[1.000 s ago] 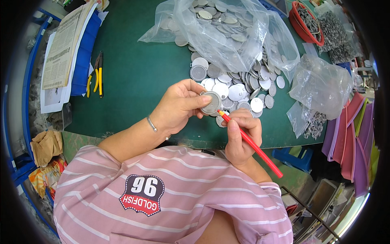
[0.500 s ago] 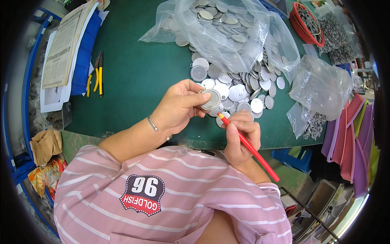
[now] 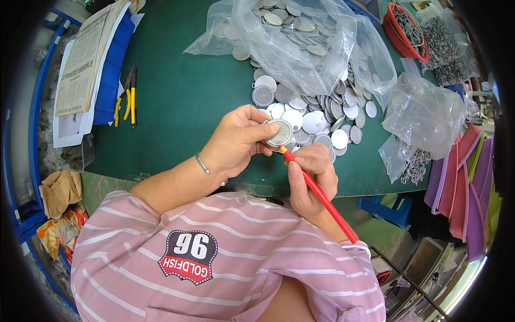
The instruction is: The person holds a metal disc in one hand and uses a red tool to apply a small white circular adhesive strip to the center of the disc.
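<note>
Between the thumb and fingers of my left hand [image 3: 238,137] is a round silver metal disc [image 3: 280,134] with a raised, textured face. My right hand [image 3: 314,174] grips a red pencil [image 3: 327,203] slantwise, and its tip meets the lower rim of that disc. Just beyond both hands lies a loose pile of similar silver discs [image 3: 312,122], some showing plain backs and others textured fronts. More discs spill from a large clear plastic bag [image 3: 322,70] behind the pile.
Yellow-handled pliers [image 3: 129,102] lie on the green table [image 3: 171,107] at left, near a blue bin [image 3: 115,64] topped with papers. At right are a red basket [image 3: 405,32] of small metal parts, a crumpled clear bag [image 3: 426,110] and small metal links [image 3: 416,163].
My right hand has moved left and slightly down, bringing the pencil tip from beside the disc onto its lower edge. My left hand holds the disc almost still.
</note>
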Available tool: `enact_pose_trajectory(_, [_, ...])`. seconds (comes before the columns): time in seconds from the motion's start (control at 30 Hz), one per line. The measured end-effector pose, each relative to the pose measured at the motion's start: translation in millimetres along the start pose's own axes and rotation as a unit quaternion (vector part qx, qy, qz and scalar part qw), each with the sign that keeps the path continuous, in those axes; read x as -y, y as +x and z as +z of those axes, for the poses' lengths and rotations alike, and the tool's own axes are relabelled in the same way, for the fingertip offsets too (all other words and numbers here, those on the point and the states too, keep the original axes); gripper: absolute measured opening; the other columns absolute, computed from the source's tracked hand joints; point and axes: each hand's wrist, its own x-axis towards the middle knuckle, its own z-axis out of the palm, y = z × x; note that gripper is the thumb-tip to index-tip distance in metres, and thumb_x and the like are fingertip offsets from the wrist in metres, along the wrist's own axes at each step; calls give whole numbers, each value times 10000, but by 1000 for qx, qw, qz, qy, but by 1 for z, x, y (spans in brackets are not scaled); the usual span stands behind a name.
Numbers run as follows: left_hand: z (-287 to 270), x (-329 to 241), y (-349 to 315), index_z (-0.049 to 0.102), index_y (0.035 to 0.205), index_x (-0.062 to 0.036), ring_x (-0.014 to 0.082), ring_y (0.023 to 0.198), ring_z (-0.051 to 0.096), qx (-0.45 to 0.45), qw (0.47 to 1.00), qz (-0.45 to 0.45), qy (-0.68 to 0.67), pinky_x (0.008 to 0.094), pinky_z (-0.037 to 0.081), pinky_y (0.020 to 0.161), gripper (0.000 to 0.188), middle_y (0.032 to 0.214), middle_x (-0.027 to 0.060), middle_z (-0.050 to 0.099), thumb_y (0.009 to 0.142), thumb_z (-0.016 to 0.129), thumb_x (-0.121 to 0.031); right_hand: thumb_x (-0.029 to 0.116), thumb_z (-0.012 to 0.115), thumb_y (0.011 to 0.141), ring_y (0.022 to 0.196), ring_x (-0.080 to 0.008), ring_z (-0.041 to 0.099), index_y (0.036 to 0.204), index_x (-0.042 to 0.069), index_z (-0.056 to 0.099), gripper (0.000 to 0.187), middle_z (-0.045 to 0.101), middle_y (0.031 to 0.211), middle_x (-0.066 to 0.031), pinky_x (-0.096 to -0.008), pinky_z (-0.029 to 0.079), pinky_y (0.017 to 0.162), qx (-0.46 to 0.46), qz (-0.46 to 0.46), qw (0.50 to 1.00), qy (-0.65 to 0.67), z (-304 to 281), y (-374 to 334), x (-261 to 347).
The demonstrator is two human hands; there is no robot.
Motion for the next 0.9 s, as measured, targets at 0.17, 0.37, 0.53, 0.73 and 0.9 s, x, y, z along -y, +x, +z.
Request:
enact_pose_trajectory(0.17, [0,1,-2,474,865,-24,147,638,574,3,1000,-13,5,253,460,538,179,764,100,587,801,622,-100,-47,625,702,595,-227,514,806,24,497,180,576,712,-110,-340,370,633,0,-19,1000,1,-1,2,1])
enact_pose_trajectory(0.37, [0,3,-3,483,867,-28,152,646,578,-1,999,-47,-12,248,456,532,162,774,94,588,804,615,-99,-47,625,700,589,-224,512,796,22,497,174,574,706,-110,-340,370,630,7,-31,999,-7,-3,4,2])
enact_pose_trajectory(0.53, [-2,3,-2,489,857,-34,151,655,581,2,996,-79,-41,243,452,535,138,790,90,589,813,602,-100,-48,625,694,594,-222,515,786,23,499,172,573,707,-105,-343,373,634,22,-36,999,-15,-4,6,4])
enact_pose_trajectory(0.73, [1,-1,-2,492,849,-40,151,641,580,-1,997,-68,-42,248,444,528,119,780,85,591,824,589,-106,-52,627,687,599,-221,520,796,24,502,183,571,708,-100,-350,378,642,17,-39,999,-2,-5,3,2])
enact_pose_trajectory(0.9, [2,-2,-2,487,847,-40,152,638,579,-8,997,-61,-35,250,442,529,120,778,89,592,823,587,-102,-54,628,686,600,-224,522,804,26,500,191,571,708,-102,-355,380,645,15,-48,999,-19,-4,7,3])
